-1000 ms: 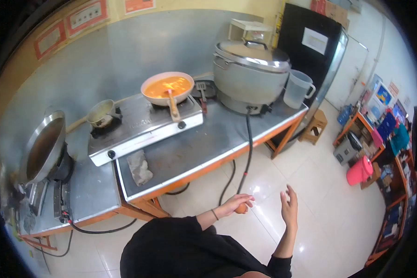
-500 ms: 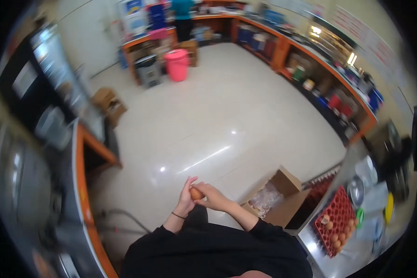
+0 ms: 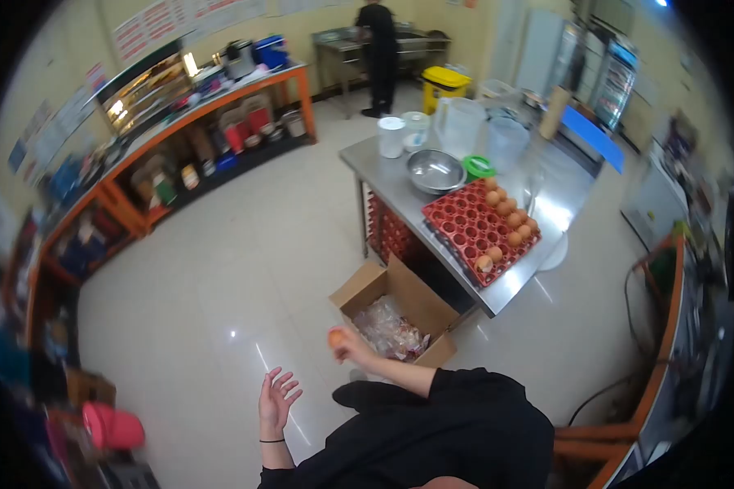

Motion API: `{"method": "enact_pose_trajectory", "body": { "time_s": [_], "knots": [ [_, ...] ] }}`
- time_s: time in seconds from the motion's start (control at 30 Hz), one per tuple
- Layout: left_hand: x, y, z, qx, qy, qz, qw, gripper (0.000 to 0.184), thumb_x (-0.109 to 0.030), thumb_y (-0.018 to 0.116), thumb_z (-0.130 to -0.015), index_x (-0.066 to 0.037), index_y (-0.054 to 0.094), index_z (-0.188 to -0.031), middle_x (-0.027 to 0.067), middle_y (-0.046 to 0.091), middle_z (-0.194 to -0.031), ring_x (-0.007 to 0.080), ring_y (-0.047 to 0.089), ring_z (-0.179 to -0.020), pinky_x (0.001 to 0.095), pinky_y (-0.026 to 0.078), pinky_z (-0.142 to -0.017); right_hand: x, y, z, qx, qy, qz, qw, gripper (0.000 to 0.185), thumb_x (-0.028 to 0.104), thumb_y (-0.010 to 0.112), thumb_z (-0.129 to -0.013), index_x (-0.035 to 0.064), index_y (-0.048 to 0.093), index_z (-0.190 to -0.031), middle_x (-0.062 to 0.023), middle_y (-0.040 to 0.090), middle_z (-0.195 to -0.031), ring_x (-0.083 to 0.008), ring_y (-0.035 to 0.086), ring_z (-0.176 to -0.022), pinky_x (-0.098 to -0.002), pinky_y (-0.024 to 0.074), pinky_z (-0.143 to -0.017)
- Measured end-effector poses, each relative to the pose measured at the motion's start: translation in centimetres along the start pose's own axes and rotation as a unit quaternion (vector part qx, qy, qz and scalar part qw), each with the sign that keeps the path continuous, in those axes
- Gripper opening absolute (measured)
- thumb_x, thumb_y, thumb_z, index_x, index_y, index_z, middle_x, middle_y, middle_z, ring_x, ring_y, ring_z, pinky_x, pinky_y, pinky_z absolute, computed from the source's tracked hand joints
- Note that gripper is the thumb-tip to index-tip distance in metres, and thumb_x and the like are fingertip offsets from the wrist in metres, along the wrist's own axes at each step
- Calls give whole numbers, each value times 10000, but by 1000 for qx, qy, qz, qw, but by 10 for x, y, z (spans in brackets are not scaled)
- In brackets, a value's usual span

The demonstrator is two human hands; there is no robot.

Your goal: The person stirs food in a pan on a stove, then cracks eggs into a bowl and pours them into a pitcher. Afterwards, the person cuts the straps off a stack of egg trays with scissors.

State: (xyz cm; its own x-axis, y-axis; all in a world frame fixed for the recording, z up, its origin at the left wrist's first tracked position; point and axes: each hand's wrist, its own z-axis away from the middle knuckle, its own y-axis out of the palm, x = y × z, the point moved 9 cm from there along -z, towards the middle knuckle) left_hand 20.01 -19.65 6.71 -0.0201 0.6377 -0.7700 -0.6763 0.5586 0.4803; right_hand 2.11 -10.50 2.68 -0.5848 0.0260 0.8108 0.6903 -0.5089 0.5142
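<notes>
We log a pink bucket (image 3: 118, 426); pale floor (image 3: 212, 281); left hand (image 3: 278, 399) open, fingers loosely bent; egg (image 3: 335, 337) gripped by right hand (image 3: 351, 346), near an open carton (image 3: 424, 297); steel table (image 3: 507, 297) bearing a part-filled red tray (image 3: 458, 230).

Watching remotely, I got a decent look at the outfit: a loose black top (image 3: 457, 432), matte, kinda baggy, with soft folds in the fabric. The right sleeve (image 3: 465, 381) was roomy and quit around the elbow, and the bit of left sleeve (image 3: 278, 478) I could see was black too. A thin dark band (image 3: 272, 441) circled the left wrist (image 3: 272, 432), super narrow. Some dark cloth (image 3: 355, 397) poked out in front, but I couldn't tell if that was a trouser leg.
</notes>
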Motion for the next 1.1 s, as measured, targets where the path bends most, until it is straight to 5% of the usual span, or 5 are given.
{"method": "enact_pose_trajectory", "body": {
  "time_s": [0.1,0.17,0.43,0.57,1.1],
  "knots": [
    [-22,24,-78,65,-35,-36,997,400,-394,359,-902,-72,427,-1130,102,529,-1013,210,537,-882,398,445,-799,43,-116,-18,-261,-115,47,957,331,168,525,-813,108,422,-1121,-82,481,-828,-168,526,-662,-297,465,-594],
    [-27,41,-134,93,-68,-56,992,390,-380,358,-905,-67,432,-1126,103,535,-1006,207,541,-877,391,449,-791,85,-191,12,-547,-330,406,654,331,184,526,-823,97,426,-1127,-119,466,-925,-232,517,-799,-343,449,-696],
    [-62,131,-279,250,-160,-157,942,360,-354,377,-901,-72,457,-1109,86,541,-988,186,545,-860,374,454,-773,145,-249,68,-790,-258,400,387,381,215,599,-776,47,454,-1085,-178,467,-1004,-365,476,-938,-429,398,-775],
    [-44,154,-352,292,-236,-194,906,364,-391,406,-879,-108,481,-1095,64,530,-991,187,522,-842,383,434,-763,157,-252,60,-802,-227,387,394,258,140,597,-736,46,467,-939,-162,494,-890,-353,478,-851,-413,404,-725],
    [-32,331,-507,552,-367,-386,642,310,-330,430,-885,-91,498,-1071,85,563,-1016,187,553,-860,367,458,-769,150,-239,26,-950,-102,257,147,296,171,524,-802,13,466,-1045,-195,472,-971,-359,451,-924,-415,376,-802]
  ]
}}
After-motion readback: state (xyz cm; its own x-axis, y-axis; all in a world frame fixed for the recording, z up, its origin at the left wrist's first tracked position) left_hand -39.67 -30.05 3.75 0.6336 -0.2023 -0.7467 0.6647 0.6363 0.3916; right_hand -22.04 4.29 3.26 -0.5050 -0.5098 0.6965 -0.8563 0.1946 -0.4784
